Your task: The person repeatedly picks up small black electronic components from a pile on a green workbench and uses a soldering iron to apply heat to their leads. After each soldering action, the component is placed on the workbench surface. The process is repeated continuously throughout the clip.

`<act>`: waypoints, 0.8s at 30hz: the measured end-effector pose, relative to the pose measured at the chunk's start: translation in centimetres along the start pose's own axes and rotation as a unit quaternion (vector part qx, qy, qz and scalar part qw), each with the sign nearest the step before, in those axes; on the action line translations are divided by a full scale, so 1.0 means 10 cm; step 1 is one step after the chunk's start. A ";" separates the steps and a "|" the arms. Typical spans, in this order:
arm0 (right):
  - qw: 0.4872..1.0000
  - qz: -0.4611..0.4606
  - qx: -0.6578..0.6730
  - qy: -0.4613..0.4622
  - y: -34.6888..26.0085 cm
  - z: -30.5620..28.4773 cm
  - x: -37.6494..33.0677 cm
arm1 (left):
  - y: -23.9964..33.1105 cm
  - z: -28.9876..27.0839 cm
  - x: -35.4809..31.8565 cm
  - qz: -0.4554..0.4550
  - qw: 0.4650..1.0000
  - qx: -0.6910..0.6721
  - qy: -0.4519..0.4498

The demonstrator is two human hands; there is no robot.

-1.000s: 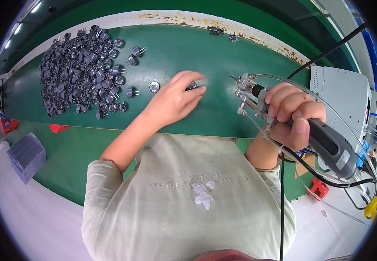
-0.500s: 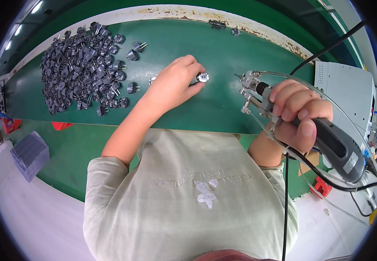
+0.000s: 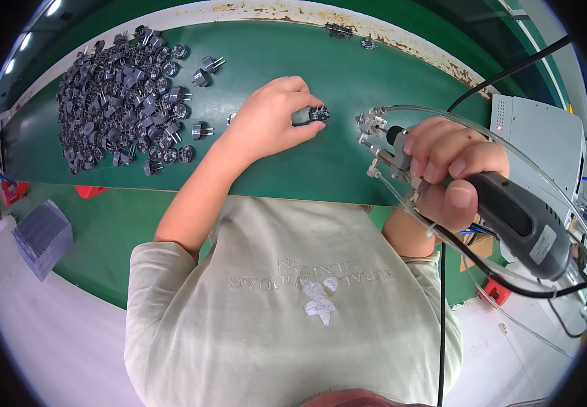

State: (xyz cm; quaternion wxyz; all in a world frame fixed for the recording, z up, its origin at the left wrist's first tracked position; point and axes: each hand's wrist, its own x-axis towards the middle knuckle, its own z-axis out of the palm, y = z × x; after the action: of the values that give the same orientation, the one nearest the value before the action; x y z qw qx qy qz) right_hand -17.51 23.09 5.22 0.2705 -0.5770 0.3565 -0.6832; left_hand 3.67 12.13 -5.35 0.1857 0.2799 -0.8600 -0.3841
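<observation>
While the left hand [image 3: 276,119] pinches a small dark plug part [image 3: 318,114] between thumb and fingertips, it keeps the piece low over the green surface [image 3: 320,169], apparently so that the part sits steady and within reach of the tool. The part lies just beyond the fingertips, its long axis roughly left to right, with the free end facing the person's right, towards the tool tip; whether its pins show is too small to tell. The right hand [image 3: 453,169] is clenched around a grey powered handheld tool [image 3: 510,217], whose long body slants from lower right up to its metal tip [image 3: 373,125], pointing left at the part but apart from it. Clear tubing [image 3: 442,112] and a black cable [image 3: 510,68] loop off the tool. Farther left lies a heap of similar dark parts [image 3: 117,95], and a grey box [image 3: 544,136] stands at the right.
</observation>
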 end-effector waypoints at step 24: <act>0.997 0.044 0.049 -0.032 0.17 0.13 -0.01 | -0.03 0.03 0.01 0.031 0.999 0.014 -0.006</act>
State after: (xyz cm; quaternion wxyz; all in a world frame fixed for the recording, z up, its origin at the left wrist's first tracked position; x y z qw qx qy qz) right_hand -16.25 21.89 3.92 0.3396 -0.5684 0.3388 -0.6684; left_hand 3.57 12.02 -5.77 0.1883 0.2536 -0.8744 -0.3683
